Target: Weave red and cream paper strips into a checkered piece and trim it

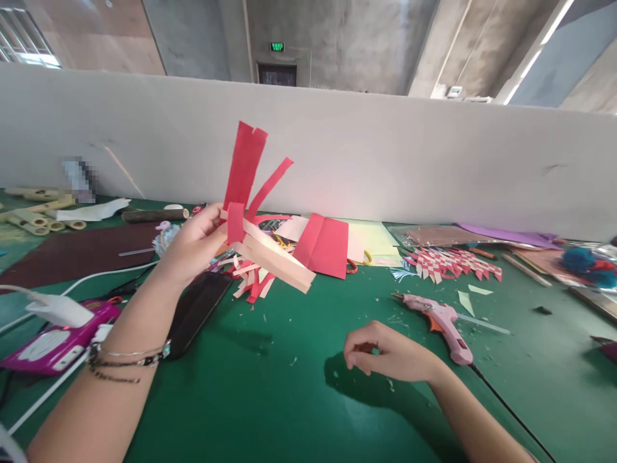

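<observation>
At eight o'clock, the left wrist (147,328) wore a silvery bangle (126,354), a dark beaded bracelet (148,361) and a thin dark chain (117,380); both forearms (475,408) were bare.

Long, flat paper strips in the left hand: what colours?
The strips are red and pale peach, seen in the head view.

The person's bare left forearm (99,415) reaches forward and up, the left hand (193,247) raised in a pinch. The right hand (393,357) hovers lower, fingers (359,337) loosely curled, right forearm (472,405) slanting in from the lower right.
</observation>
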{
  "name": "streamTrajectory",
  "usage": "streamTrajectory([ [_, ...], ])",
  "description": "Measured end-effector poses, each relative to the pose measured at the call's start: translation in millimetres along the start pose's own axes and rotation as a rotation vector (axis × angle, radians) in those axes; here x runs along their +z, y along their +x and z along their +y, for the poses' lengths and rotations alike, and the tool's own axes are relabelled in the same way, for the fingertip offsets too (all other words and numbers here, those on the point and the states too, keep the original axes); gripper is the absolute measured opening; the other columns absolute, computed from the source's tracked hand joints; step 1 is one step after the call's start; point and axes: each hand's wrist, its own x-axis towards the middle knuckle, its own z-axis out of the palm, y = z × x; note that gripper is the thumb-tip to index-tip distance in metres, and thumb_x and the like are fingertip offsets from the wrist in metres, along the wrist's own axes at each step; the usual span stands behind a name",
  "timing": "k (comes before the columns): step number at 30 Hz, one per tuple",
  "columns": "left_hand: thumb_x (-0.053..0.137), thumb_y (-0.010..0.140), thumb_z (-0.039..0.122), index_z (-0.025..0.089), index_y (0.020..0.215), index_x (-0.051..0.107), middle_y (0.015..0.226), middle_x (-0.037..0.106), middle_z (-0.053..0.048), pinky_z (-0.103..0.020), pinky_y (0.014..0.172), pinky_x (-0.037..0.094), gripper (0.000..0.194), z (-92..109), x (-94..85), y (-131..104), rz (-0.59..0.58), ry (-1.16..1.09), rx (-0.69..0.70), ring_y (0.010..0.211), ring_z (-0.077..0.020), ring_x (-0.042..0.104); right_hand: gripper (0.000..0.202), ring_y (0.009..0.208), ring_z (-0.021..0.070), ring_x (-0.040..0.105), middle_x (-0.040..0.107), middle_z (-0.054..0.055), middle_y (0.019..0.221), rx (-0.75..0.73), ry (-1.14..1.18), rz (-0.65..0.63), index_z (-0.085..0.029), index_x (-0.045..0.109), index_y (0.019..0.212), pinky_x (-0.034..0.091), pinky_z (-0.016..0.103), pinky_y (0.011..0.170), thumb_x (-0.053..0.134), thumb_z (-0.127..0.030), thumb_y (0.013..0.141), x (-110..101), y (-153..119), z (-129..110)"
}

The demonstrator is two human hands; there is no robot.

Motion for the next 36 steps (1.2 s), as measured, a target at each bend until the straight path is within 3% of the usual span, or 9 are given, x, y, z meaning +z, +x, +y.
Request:
streamTrajectory([
  [5, 0.06, 0.079, 0.034, 0.015, 0.101, 0.054, 0.099, 0.061, -0.002, -0.025, 0.08, 0.043, 0.029, -21.6, -12.8, 10.7, -0.006, -0.084, -0.108, 0.095, -0.016, 0.052, 0.028, 0.054, 0.0095, 0.052, 0.062, 0.001, 0.061, -0.018, -0.021, -0.222, -0.018, 0.07, 0.074, 0.043, 0.019, 0.053, 0.047, -0.032, 0.082, -25.8, -16.5, 2.3],
  [10, 0.059, 0.081, 0.025, 0.014, 0.084, 0.054, 0.08, 0.058, 0.002, -0.024, 0.081, 0.043, 0.012, -39.3, -17.8, 21.1, 0.037, -0.29, -0.194, 0.084, -0.0104, 0.052, 0.036, 0.061, 0.0135, 0.06, 0.064, 0.005, 0.06, -0.048, 0.015, -0.238, -0.022, 0.072, 0.068, 0.047, 0.025, 0.062, 0.051, -0.049, 0.08, -63.3, -63.6, 15.3],
  [14, 0.056, 0.083, 0.018, 0.015, 0.079, 0.051, 0.077, 0.054, 0.004, -0.021, 0.078, 0.043, 0.007, -51.9, -20.7, 25.2, 0.071, -0.382, -0.233, 0.076, -0.0064, 0.048, 0.046, 0.066, 0.0165, 0.062, 0.066, 0.007, 0.065, 0.089, 0.011, -0.307, -0.029, 0.071, 0.064, 0.047, 0.029, 0.065, 0.044, -0.065, 0.075, -79.8, -95.3, 23.1],
  [17, 0.057, 0.082, 0.017, 0.015, 0.078, 0.05, 0.075, 0.053, 0.004, -0.02, 0.071, 0.043, 0.008, -55.1, -19.1, 25.3, 0.04, -0.404, -0.27, 0.072, -0.0061, 0.047, 0.043, 0.066, 0.0156, 0.059, 0.064, 0.006, 0.067, 0.169, -0.051, -0.186, -0.026, 0.068, 0.066, 0.046, 0.03, 0.065, 0.041, -0.056, 0.08, -74.5, -86.6, 23.3],
  [22, 0.055, 0.082, 0.019, 0.015, 0.077, 0.05, 0.075, 0.051, 0.004, -0.017, 0.067, 0.044, 0.008, -49.4, -2.0, 23.3, -0.032, -0.426, -0.287, 0.071, -0.0061, 0.047, 0.024, 0.065, 0.0146, 0.054, 0.06, 0.003, 0.069, 0.283, -0.256, -0.049, -0.021, 0.06, 0.067, 0.043, 0.028, 0.061, 0.043, -0.031, 0.082, -49.5, -41.5, 26.8],
  [26, 0.066, 0.073, 0.026, 0.015, 0.076, 0.051, 0.073, 0.05, 0.004, -0.018, 0.065, 0.045, 0.018, -43.7, 24.4, 11.3, -0.175, -0.413, -0.341, 0.069, -0.0074, 0.049, 0.019, 0.077, 0.0158, 0.056, 0.063, 0.003, 0.084, 0.21, -0.184, 0.06, -0.021, 0.059, 0.084, 0.045, 0.027, 0.069, 0.043, -0.031, 0.083, -40.0, -26.7, 29.7],
  [28, 0.069, 0.07, 0.033, 0.016, 0.073, 0.05, 0.069, 0.048, 0.004, -0.019, 0.062, 0.045, 0.025, -38.0, 39.0, 1.1, -0.332, -0.416, -0.4, 0.066, -0.0082, 0.049, 0.021, 0.081, 0.0161, 0.057, 0.063, 0.004, 0.088, 0.205, -0.143, 0.121, -0.021, 0.058, 0.089, 0.045, 0.027, 0.072, 0.043, -0.035, 0.084, -40.7, -25.8, 31.3],
  [31, 0.069, 0.069, 0.038, 0.016, 0.07, 0.049, 0.069, 0.047, 0.003, -0.018, 0.062, 0.043, 0.03, -25.2, 57.3, -14.6, -0.53, -0.489, -0.447, 0.065, -0.0078, 0.049, 0.026, 0.08, 0.0158, 0.057, 0.062, 0.004, 0.086, 0.237, -0.121, 0.185, -0.02, 0.058, 0.089, 0.045, 0.026, 0.069, 0.043, -0.04, 0.084, -43.9, -25.6, 36.4],
  [36, 0.064, 0.073, 0.043, 0.017, 0.071, 0.048, 0.069, 0.047, 0.003, -0.02, 0.062, 0.04, 0.03, -17.1, 80.8, -32.4, -0.716, -0.542, -0.426, 0.065, -0.0088, 0.048, 0.028, 0.07, 0.0142, 0.055, 0.059, 0.001, 0.077, 0.247, -0.139, 0.278, -0.021, 0.058, 0.084, 0.044, 0.025, 0.063, 0.041, -0.043, 0.084, -45.1, -26.7, 41.2],
])
